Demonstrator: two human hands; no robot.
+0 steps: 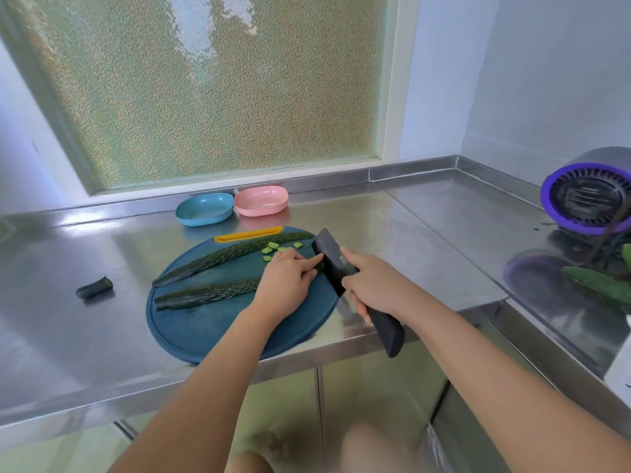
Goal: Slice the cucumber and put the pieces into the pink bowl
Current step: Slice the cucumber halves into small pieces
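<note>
Counter: steel, L-shaped, running along the window and the right wall.
Board: round, dark blue, at the near edge of the counter.
Far half: long cucumber half, lying slantwise across the far part of the board.
Near half: second long half, nearer and roughly parallel; its right end is hidden under the left hand.
Knife: black cleaver, blade down at the right end of the near half, flat against the knuckles.
Right hand: wrapped round the knife handle.
Left hand: fingers curled, clamped down on the near half.
Pink bowl: far side by the window, well apart from the board; no pieces show in it.
Blue bowl: just left of the pink one.
End piece: dark stub on the counter, left of the board.
Slices: a few pale green bits between the far half and the left hand.
Step, as judged: slicing the near half from its right end.
Next move calls for: fingertips tucked back, left hand creeping left, even downward cuts.
</note>
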